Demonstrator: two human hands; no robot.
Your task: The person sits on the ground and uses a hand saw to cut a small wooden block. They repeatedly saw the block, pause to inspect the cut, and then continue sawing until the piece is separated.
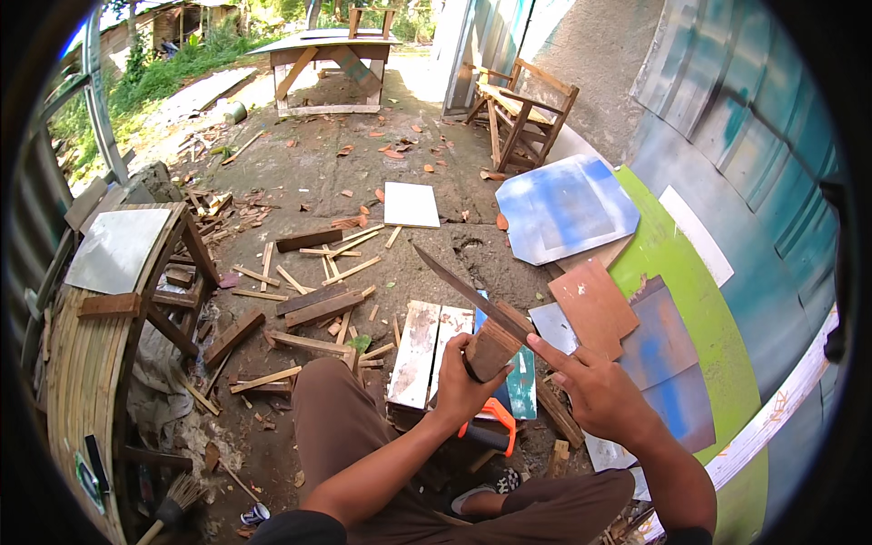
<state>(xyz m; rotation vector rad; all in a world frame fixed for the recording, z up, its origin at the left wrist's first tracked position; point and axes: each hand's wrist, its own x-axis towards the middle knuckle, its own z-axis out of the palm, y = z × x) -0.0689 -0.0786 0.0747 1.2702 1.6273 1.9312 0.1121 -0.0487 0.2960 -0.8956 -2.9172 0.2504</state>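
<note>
My left hand [462, 385] is wrapped round a short brown wooden block [491, 351], tilted above a low bench with white and teal boards [417, 350]. Across the top of the block lies a long, dark, pointed blade [461, 288], like a machete's, its tip toward the far left. My right hand [589, 389] is closed at the near end of this blade, index finger stretched along it; any handle is hidden under the hand. Below my left hand, an orange and black tool handle [493, 429] rests against the bench; the rest of that tool is mostly hidden.
Wood offcuts [318, 309] and sticks litter the ground at left. A slatted bench [82, 363] holds a grey sheet [118, 252]. Painted panels [568, 209] lean by the right wall. A wooden chair [527, 109] and a table [325, 41] stand farther off.
</note>
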